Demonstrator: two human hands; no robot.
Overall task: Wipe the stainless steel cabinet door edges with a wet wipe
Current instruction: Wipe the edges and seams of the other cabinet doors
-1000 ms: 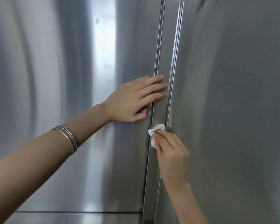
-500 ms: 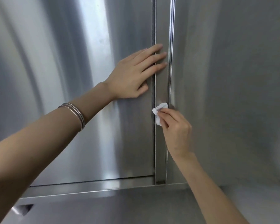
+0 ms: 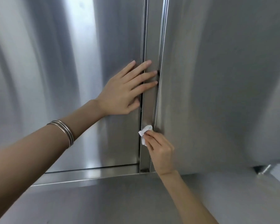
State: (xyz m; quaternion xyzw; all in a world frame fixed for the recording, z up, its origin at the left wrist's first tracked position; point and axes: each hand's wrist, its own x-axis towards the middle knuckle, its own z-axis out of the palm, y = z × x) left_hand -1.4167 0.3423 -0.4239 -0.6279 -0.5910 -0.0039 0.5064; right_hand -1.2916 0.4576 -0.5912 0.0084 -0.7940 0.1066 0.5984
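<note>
Evidently the left hand [image 3: 124, 91] is acting as a brace: it is lying open and flat against the left cabinet door [image 3: 71, 78], fingers [image 3: 142, 75] spread and reaching across the left seam onto the narrow center strip [image 3: 152, 38] that is running up between the two doors. Pressing there is probably steadying the door and the person's own reach while the other hand works. Thin metal bangles [image 3: 63, 131] are sitting on that forearm, well away from the work. The right hand [image 3: 160, 152] is closed in a pinch, thumb and fingertips gripping a small crumpled white wet wipe [image 3: 145, 132] and holding it against the steel. The wipe is sitting on the lower part of the center strip, its upper tip touching the edge of the right cabinet door [image 3: 217, 78], with a loose tail hanging down beside the thumb. Bunching it small looks deliberate, since a tight wad can get into the narrow groove along the door edge. Relative to the hands, the wipe is at the fingertips of the right one and below the left one, clearly apart from it, and not far above the ledge [image 3: 90, 173] that is running under the doors. Judging by that low position, the stretch of edge near the bottom is being worked now.
</note>
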